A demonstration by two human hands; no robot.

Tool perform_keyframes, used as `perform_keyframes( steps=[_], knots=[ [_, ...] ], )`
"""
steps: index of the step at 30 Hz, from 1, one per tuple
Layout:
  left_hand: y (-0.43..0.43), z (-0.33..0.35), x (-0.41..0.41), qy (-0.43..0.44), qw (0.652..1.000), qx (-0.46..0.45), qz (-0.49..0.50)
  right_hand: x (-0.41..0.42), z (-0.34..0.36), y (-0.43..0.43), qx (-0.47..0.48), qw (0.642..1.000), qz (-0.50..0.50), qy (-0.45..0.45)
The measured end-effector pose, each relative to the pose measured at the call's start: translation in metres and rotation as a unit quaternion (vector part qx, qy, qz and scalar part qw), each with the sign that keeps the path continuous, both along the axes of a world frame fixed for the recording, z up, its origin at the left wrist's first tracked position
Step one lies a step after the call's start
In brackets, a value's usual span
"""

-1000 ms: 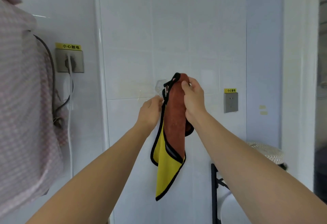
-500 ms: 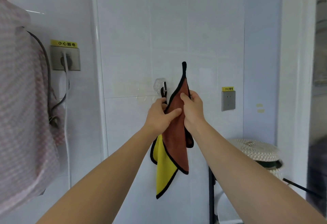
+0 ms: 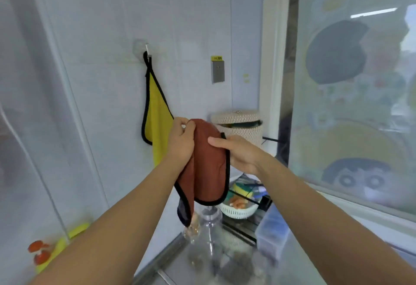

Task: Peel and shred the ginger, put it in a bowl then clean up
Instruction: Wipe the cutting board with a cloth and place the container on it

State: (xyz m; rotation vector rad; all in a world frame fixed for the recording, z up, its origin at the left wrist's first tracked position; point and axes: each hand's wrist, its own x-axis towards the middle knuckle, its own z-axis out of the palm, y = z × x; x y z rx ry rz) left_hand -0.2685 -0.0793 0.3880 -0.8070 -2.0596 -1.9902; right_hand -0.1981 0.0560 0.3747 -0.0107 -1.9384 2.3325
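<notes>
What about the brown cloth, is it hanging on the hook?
No: the left hand and right hand hold the brown cloth away from the hook, where only the yellow cloth hangs.

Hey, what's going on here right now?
A person holds a brown cloth in both hands, free of the wall. The left hand grips its top and the right hand pinches its right edge. A yellow cloth hangs from the wall hook beside them.
</notes>
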Motion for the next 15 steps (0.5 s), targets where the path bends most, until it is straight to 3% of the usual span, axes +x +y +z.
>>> perform_keyframes(
  steps=[5,9,15],
  knots=[
    [0.034,-0.083,0.049,-0.150,0.981,-0.057,-0.108,0.086,-0.077,0.018,-0.024,0.988,-0.113,-0.101],
    [0.063,-0.137,0.108,-0.281,0.932,-0.114,-0.199,0.162,-0.124,0.029,-0.040,0.962,-0.226,-0.146],
    [0.083,-0.213,0.208,-0.411,0.848,-0.162,-0.293,0.273,-0.185,0.032,-0.060,0.918,-0.318,-0.231]
  ],
)
